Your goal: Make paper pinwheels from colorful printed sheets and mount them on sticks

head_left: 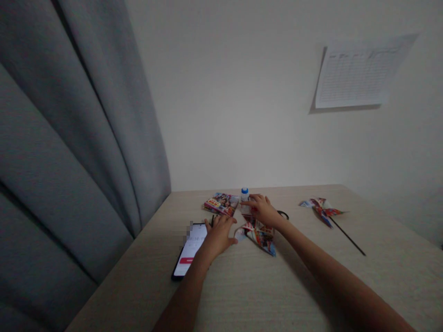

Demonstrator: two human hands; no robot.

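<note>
My left hand [220, 234] lies palm down on the wooden table [311, 286], fingers stretched toward a folded piece of colourful printed paper [260, 236]. Its wrist is beside a lit smartphone [191, 249]. My right hand [263, 210] reaches over the far edge of that paper, fingers curled round the small white glue bottle with a blue cap [245, 199]. A stack of printed colourful sheets [222, 204] lies just left of the bottle.
A finished paper pinwheel on a thin black stick [325, 211] lies at the right of the table. Black scissor handles [284, 214] peek out behind my right wrist. A grey curtain [69, 138] hangs at left, and a printed sheet [360, 74] is on the wall.
</note>
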